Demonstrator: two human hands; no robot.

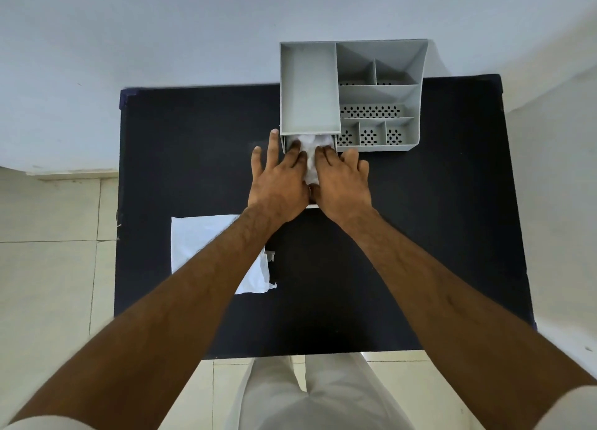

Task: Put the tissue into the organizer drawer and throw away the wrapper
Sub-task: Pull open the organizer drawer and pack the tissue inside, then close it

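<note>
Both hands press palm-down on the white tissue, which lies in the pulled-out drawer at the front of the grey organizer. On the left hand the grip is spread apart: the index and middle fingers rest on the tissue at the drawer's mouth, while the two outer fingers splay over the drawer's left wall and the black worktop. On the right hand the grip is likewise flat and apart, fingertips on the tissue, closed around nothing. A strip of tissue shows between the two hands; the drawer's front edge peeps out below the wrists.

Above the drawer sits the organizer's deep rectangular bin, and to its right several smaller compartments with perforated floors. Well apart from the drawer, on the near left of the worktop, lies the flattened white wrapper, its torn end toward the right, partly hidden under the left forearm. Pale floor tiles surround the worktop, and light trousers show at the lower edge.
</note>
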